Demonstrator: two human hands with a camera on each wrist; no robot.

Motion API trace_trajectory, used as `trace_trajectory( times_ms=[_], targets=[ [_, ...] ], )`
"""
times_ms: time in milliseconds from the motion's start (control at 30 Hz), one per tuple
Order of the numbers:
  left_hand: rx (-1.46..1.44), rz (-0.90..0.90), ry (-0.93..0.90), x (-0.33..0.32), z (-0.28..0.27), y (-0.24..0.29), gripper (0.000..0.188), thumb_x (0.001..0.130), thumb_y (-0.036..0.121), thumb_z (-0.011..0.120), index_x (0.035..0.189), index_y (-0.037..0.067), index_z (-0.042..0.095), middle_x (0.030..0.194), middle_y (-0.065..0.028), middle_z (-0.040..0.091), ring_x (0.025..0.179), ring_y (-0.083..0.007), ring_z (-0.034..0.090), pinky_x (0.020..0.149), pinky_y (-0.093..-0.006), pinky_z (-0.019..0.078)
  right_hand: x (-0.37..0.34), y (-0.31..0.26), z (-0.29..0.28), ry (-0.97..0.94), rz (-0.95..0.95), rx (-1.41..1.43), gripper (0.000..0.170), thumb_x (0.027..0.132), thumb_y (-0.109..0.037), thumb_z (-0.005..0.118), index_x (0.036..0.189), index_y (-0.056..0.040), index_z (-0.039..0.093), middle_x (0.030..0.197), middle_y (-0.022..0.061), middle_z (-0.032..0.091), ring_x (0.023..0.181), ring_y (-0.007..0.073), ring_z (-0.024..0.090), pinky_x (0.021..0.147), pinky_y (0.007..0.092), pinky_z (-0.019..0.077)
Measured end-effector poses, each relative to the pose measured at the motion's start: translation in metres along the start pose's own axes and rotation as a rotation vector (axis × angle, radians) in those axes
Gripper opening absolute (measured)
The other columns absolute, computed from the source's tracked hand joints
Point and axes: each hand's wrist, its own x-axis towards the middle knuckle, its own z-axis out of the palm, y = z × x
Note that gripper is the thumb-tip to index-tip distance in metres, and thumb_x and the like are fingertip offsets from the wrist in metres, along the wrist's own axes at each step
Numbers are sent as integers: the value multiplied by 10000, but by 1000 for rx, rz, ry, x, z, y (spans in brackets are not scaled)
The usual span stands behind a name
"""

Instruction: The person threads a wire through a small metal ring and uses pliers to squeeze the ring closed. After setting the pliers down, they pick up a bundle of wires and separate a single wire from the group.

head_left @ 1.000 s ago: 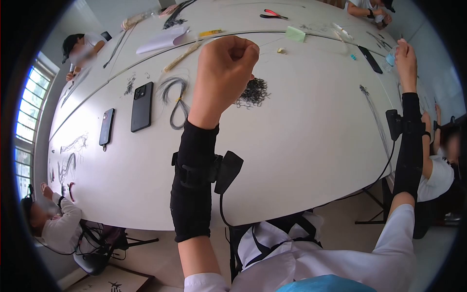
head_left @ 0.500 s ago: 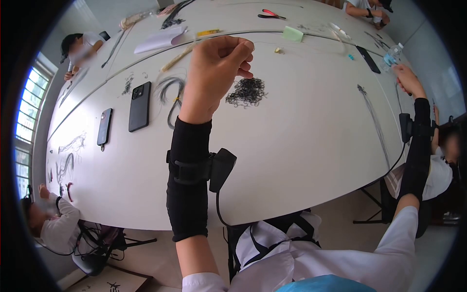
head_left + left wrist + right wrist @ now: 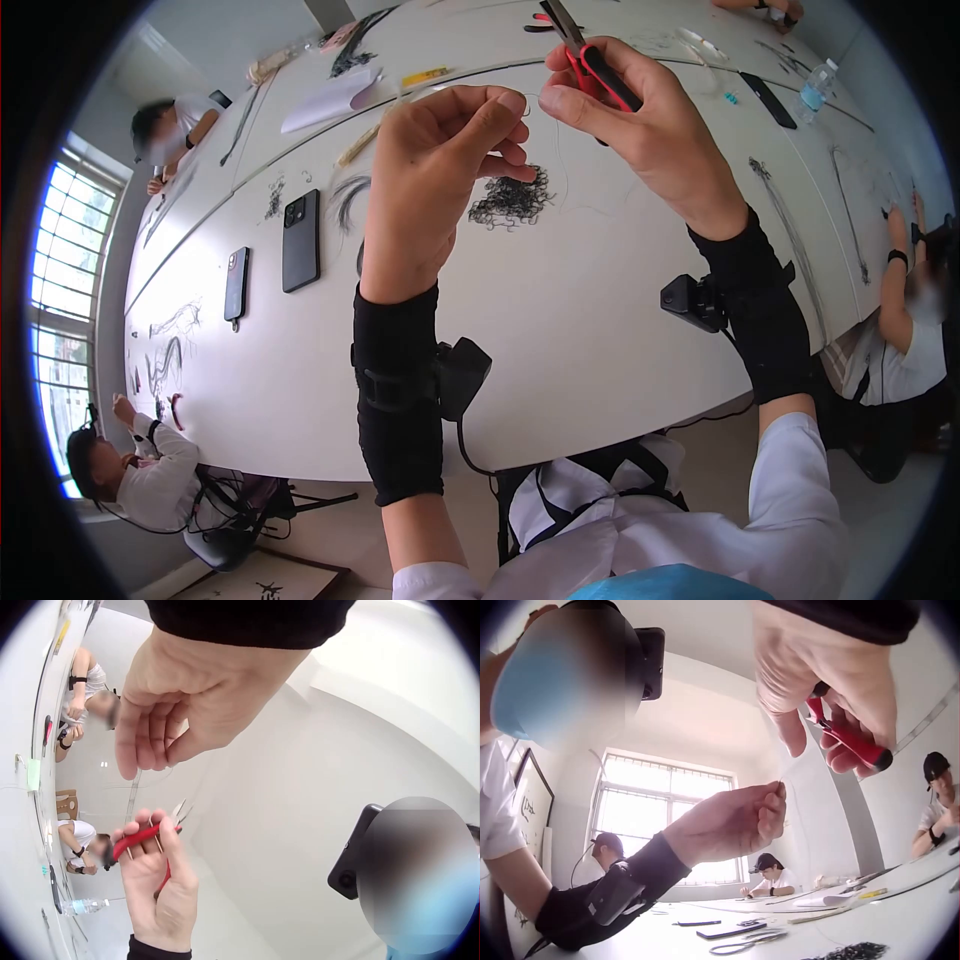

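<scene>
Curled around the handles of the red-and-black pliers (image 3: 588, 66), the fingers of the right hand (image 3: 655, 125) hold the tool above the table (image 3: 580, 330), its nose pointing up and away from the left hand (image 3: 425, 175). The left wrist view shows the pliers' tips slightly parted. The left hand, just beside the right but apart from it, has its thumb and index finger pinched together on a fine wire (image 3: 527, 108), which shows as a small bent end at the fingertips. The other fingers of that hand are bent.

Beyond the left fingertips, on the white tabletop, lies a pile of dark curly pieces (image 3: 512, 200). A looped grey bundle (image 3: 350, 200) is partly hidden behind the left forearm. Farther to the left rest a large dark phone (image 3: 301, 240) and a smaller phone (image 3: 236, 285), side by side and apart.

Toward the far side are a pale sheet of paper (image 3: 325, 102) and a yellow item (image 3: 425, 76). Off to the right, a black phone (image 3: 768, 100) lies near an upright clear bottle (image 3: 815, 90). Other people sit around the table, a seated person (image 3: 150, 470) at the near left among them.
</scene>
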Motion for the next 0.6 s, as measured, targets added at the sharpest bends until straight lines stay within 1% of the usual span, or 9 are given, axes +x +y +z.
trace_trajectory(
  times_ms=[100, 133, 233, 333, 433, 467, 567, 600],
  targets=[
    [-27, -10, -7, 1, -1, -1, 223, 950, 203, 677, 970, -19, 688, 815, -74, 651, 717, -155, 654, 689, -343, 606, 2, 0, 9, 26, 39, 68, 352, 913, -320, 702, 1132, -50, 641, 900, -6, 611, 789, 81, 541, 731, 231, 456],
    [-32, -18, -13, 1, -2, -2, 218, 950, 201, 674, 973, -16, 689, 816, -72, 650, 716, -153, 653, 690, -344, 607, 3, 4, 10, 54, 32, 77, 341, 909, -318, 704, 1121, -56, 650, 866, -17, 609, 747, 73, 516, 688, 234, 439],
    [-43, -50, -24, 4, -4, -7, 205, 949, 193, 661, 977, -9, 689, 821, -68, 649, 714, -151, 651, 692, -345, 608, 1, 8, 9, 110, 32, 33, 333, 912, -315, 700, 1123, -62, 650, 876, -14, 616, 770, 70, 536, 697, 231, 446],
    [-33, -67, -14, 6, -4, -9, 199, 948, 190, 650, 977, -4, 685, 826, -66, 648, 715, -149, 649, 696, -346, 609, -3, 2, 8, 81, 93, 44, 319, 917, -304, 694, 1125, -67, 649, 887, -15, 625, 805, 67, 565, 716, 224, 451],
    [-22, -90, -30, 7, -2, -12, 194, 949, 187, 640, 975, -2, 679, 827, -66, 646, 714, -148, 648, 700, -346, 605, -3, 1, 8, -6, 126, 147, 302, 922, -288, 691, 1124, -68, 647, 909, -9, 638, 825, 69, 586, 720, 216, 455],
    [-17, -99, -40, 8, -1, -13, 193, 950, 186, 637, 975, -1, 677, 827, -67, 645, 713, -149, 647, 701, -345, 603, -3, 0, 6, -41, 138, 146, 301, 924, -280, 693, 1117, -55, 641, 928, 3, 643, 847, 78, 604, 755, 222, 476],
    [-3, -122, -49, 7, 2, -15, 185, 955, 177, 627, 976, 0, 674, 821, -64, 640, 711, -151, 644, 702, -342, 593, -3, 13, 14, 51, 29, 157, 310, 922, -283, 700, 1104, -41, 636, 927, 15, 642, 879, 87, 620, 801, 231, 494],
    [1, -129, -47, 7, 3, -15, 186, 957, 177, 623, 976, -1, 673, 819, -64, 639, 710, -152, 642, 702, -341, 590, -3, 17, 16, 80, -34, 184, 279, 928, -234, 685, 1087, -14, 619, 886, 17, 626, 824, 75, 584, 749, 224, 476]
  ],
)
